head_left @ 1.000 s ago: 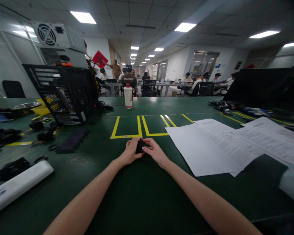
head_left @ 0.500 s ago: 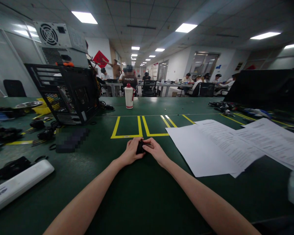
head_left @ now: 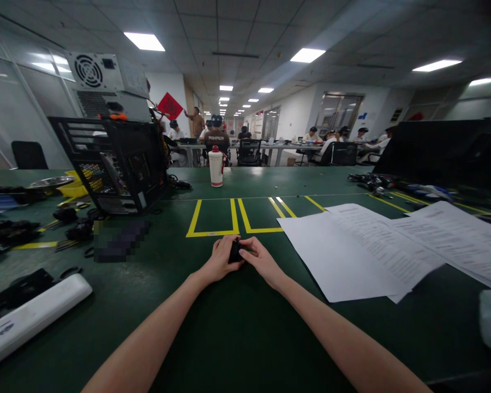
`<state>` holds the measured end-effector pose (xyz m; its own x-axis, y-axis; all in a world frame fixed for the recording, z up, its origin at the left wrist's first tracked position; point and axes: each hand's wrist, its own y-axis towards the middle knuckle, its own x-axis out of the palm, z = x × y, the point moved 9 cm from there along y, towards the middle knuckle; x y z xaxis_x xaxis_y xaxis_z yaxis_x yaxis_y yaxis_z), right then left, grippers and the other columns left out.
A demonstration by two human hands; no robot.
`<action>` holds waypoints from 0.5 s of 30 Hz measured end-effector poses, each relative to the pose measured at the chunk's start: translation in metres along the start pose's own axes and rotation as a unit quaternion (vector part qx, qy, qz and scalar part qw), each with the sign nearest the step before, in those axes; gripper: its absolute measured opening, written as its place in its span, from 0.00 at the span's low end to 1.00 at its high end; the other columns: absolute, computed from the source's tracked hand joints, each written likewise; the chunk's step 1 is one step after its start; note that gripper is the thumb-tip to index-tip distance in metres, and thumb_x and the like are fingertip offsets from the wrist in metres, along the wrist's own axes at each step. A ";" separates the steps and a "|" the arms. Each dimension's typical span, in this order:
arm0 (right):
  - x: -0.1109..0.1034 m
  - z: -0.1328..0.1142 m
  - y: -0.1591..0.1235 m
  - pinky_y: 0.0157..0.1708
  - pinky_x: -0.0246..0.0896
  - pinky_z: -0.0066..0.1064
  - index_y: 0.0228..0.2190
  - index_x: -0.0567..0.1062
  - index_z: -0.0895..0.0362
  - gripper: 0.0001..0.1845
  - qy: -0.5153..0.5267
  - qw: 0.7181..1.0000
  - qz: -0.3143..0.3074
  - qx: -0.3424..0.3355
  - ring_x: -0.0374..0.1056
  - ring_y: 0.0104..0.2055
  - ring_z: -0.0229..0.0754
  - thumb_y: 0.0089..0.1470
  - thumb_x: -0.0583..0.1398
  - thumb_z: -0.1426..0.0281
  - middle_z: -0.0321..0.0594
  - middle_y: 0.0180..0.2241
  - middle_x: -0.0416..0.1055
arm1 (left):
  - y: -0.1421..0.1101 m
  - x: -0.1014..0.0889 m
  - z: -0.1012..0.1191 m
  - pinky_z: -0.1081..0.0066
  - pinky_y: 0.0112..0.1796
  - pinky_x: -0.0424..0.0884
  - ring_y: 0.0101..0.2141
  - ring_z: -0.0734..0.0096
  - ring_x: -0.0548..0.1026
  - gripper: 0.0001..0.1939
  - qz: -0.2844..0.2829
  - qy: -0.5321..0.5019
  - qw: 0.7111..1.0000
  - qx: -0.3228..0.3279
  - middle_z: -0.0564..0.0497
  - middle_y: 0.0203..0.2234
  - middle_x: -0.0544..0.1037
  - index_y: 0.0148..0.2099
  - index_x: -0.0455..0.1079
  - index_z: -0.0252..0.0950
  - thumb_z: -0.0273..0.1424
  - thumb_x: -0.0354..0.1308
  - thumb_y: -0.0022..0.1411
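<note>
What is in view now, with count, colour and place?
table: one, green, foreground
black part: one, black, between the hands
tape: several strips, yellow, on table
papers: several, white, right
bottle: one, white, red cap, beyond tape
case: one, black, left
metal boxes: two, grey, atop case
bar: one, white, front left
tray: one, yellow, left
dish: one, silver, left
cables: count unclear, mostly black, both sides
panel: one, black, right
people: several, mixed clothing, background
left hand: one, bare, centre, grip on part
right hand: one, bare, centre, fingertips at part
</note>
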<state>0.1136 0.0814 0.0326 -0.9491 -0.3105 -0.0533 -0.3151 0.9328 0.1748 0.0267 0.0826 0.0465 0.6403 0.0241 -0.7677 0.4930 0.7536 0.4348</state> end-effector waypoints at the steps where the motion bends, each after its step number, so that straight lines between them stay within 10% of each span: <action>1: -0.001 0.000 0.001 0.44 0.57 0.38 0.35 0.66 0.52 0.10 -0.009 1.000 0.004 -0.005 0.61 0.45 0.40 0.47 0.55 0.67 0.37 0.42 0.64 | 0.000 0.000 -0.001 0.58 0.50 0.51 0.49 0.61 0.59 0.28 0.003 0.000 1.000 0.001 0.47 0.47 0.60 0.52 0.47 0.40 0.31 0.54 0.50; 15: 0.000 0.003 0.001 0.45 0.56 0.36 0.37 0.66 0.52 0.12 0.014 1.000 -0.014 -0.001 0.60 0.46 0.40 0.46 0.56 0.69 0.36 0.42 0.64 | 0.000 0.003 -0.004 0.57 0.50 0.51 0.49 0.60 0.59 0.29 -0.006 -0.005 1.000 -0.005 0.47 0.47 0.60 0.53 0.47 0.40 0.32 0.55 0.50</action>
<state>0.1133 0.0832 0.0297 -0.9394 -0.3415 -0.0309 -0.3414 0.9233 0.1759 0.0261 0.0854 0.0428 0.6405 0.0089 -0.7679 0.4940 0.7609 0.4208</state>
